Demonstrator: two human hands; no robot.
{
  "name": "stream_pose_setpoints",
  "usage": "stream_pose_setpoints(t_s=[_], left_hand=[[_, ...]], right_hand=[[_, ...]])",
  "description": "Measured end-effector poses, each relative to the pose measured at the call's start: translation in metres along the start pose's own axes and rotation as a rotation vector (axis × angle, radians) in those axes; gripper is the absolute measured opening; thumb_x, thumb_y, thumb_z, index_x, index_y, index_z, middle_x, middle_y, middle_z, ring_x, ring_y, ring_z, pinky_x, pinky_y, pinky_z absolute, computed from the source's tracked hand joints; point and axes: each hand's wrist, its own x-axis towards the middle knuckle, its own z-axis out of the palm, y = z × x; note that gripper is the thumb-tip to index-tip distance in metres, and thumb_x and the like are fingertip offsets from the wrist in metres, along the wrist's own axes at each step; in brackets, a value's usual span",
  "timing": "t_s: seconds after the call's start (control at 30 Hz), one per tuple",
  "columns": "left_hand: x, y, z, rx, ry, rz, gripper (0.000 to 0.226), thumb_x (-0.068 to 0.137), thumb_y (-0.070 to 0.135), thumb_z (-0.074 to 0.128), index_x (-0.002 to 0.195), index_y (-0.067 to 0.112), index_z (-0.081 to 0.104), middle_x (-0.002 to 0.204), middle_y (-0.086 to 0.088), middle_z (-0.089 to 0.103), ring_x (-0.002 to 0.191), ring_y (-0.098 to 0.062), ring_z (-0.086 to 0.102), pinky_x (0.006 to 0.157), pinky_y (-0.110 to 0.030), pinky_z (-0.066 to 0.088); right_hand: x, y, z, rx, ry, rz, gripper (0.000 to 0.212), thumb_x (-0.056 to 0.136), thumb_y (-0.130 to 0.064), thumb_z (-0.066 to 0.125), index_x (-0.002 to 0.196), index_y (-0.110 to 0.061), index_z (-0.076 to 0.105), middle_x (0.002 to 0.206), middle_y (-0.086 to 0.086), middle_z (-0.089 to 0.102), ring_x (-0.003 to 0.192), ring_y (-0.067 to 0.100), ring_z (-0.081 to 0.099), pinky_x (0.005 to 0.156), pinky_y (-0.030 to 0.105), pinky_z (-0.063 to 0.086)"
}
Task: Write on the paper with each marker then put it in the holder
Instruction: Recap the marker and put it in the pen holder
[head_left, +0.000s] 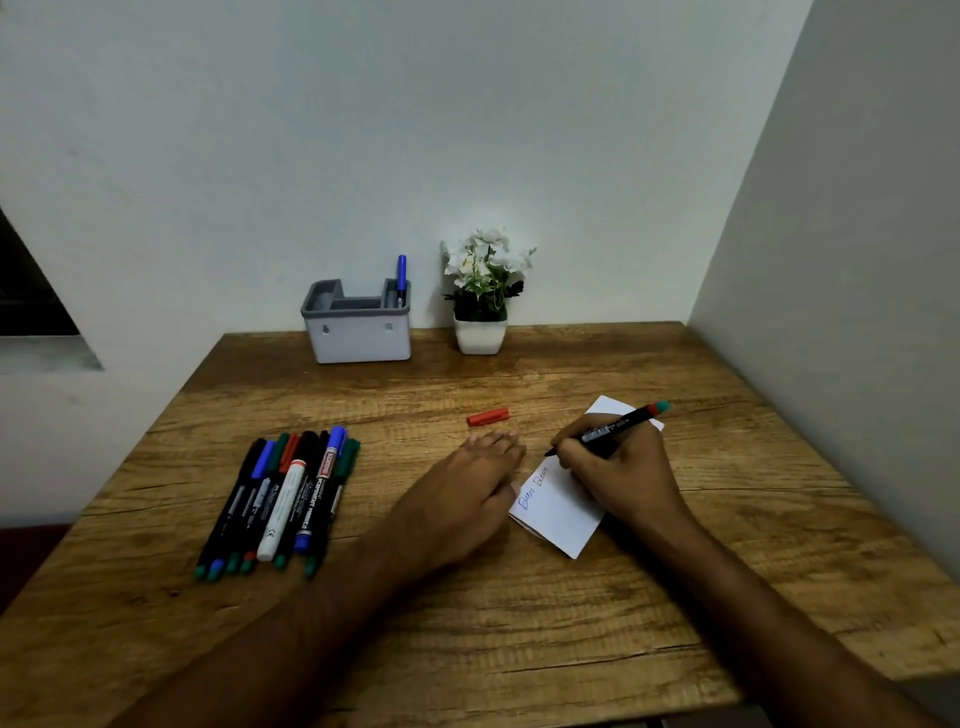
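- The worn brown wooden table (519, 649) fills the near view, with both forearms reaching across it.
- The small white rectangular paper (558, 512) lies right of centre, tilted, with two short words in blue ink near its left edge.
- The left hand (467, 491) rests flat, fingers straight and together, its edge touching the paper's left side.
- The right hand (618, 470) lies on the paper and pinches a slim black marker with a teal-and-red end (613, 428); its dark tip meets the paper's upper left part.
- To the left, a bundle of black, blue, green, red and white markers (280, 501) lies side by side.
- A loose red cap (487, 417) lies just beyond the left fingertips.
- Against the wall stands the grey-rimmed white plastic holder (357, 332), with a blue pen (401, 278) upright in its right rear compartment.
- Beside it sits a white pot of white flowers (482, 296).
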Motion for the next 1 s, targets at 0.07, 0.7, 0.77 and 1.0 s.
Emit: stream_pose_setpoints(t_s=[0.07,0.7,0.77,1.0], left_hand=[[0.001,0.002,-0.003,-0.013,0.010,-0.021,0.053,0.106,0.031,0.035,0.157,0.022,0.025,0.165,0.007,0.017,0.150,-0.004,0.010,0.111,-0.015,0.000],[0.064,-0.013,-0.018,0.263,0.138,-0.200,0.023,0.095,0.012,0.054,0.115,0.016,0.064,0.109,-0.005,0.064,0.097,-0.023,0.062,0.067,-0.029,0.042],[0.064,-0.014,-0.017,0.282,0.166,-0.190,0.016,0.094,0.014,0.055,0.105,0.018,0.066,0.102,-0.004,0.065,0.089,-0.021,0.061,0.066,-0.031,0.047],[0.066,-0.015,-0.018,0.092,0.419,-0.226,0.010,0.094,0.020,0.060,0.096,0.022,0.069,0.088,0.004,0.069,0.075,-0.009,0.061,0.066,-0.028,0.055]], right_hand=[[0.003,-0.003,-0.003,0.036,0.002,-0.017,0.017,0.087,0.000,0.066,0.075,-0.008,0.076,0.071,0.005,0.074,0.064,0.009,0.069,0.061,0.026,0.054],[0.026,-0.012,-0.007,0.228,0.058,-0.101,0.009,0.090,0.002,0.071,0.085,-0.005,0.075,0.075,0.015,0.073,0.062,0.030,0.070,0.054,0.031,0.059],[0.029,-0.007,-0.006,0.199,0.061,-0.119,0.010,0.089,0.000,0.073,0.086,-0.009,0.077,0.074,0.010,0.073,0.057,0.022,0.068,0.051,0.030,0.056],[0.027,-0.008,-0.006,0.287,0.057,-0.140,0.017,0.095,0.001,0.064,0.097,-0.007,0.079,0.079,0.011,0.076,0.070,0.030,0.073,0.060,0.034,0.062]])
